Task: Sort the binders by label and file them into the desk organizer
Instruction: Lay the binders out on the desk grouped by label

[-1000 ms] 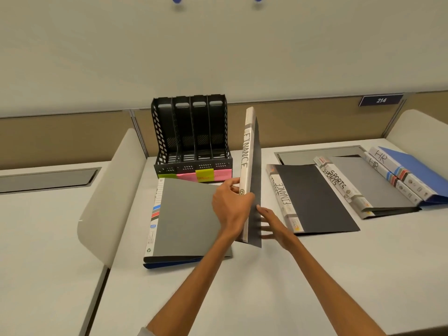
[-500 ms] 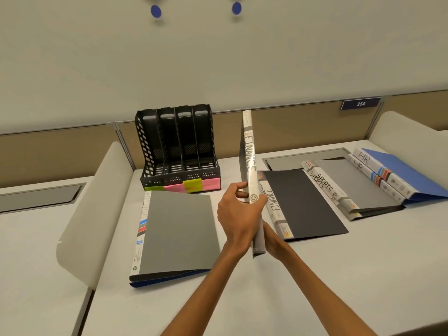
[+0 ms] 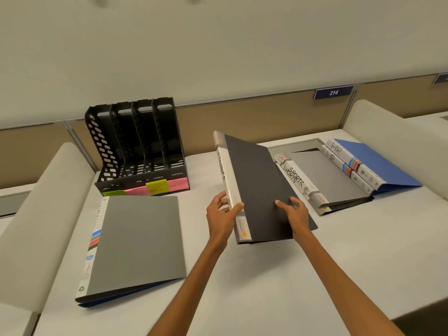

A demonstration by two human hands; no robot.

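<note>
My left hand [image 3: 221, 217] grips the white spine of a black FINANCE binder [image 3: 257, 180] near its lower end. This binder lies tilted, cover up, at the desk's middle. My right hand [image 3: 294, 214] rests with straight fingers on its cover near the right edge. A black desk organizer [image 3: 135, 151] with several slots stands at the back left, with green, pink and yellow sticky labels [image 3: 156, 186] on its front. A grey binder [image 3: 138, 238] lies flat on a blue one in front of it. Two SPORTS binders [image 3: 324, 175] and two blue HR binders [image 3: 378, 161] lie to the right.
White curved desk dividers stand at the left [image 3: 36, 214] and at the right [image 3: 397, 146]. A brown partition with a "214" plate [image 3: 333, 92] runs behind the desk. Bare white desk surface [image 3: 242, 287] lies near me.
The FINANCE binder stood upright on its edge; now it is tipped over to the right, cover up. My right hand moved from behind it onto its cover.
</note>
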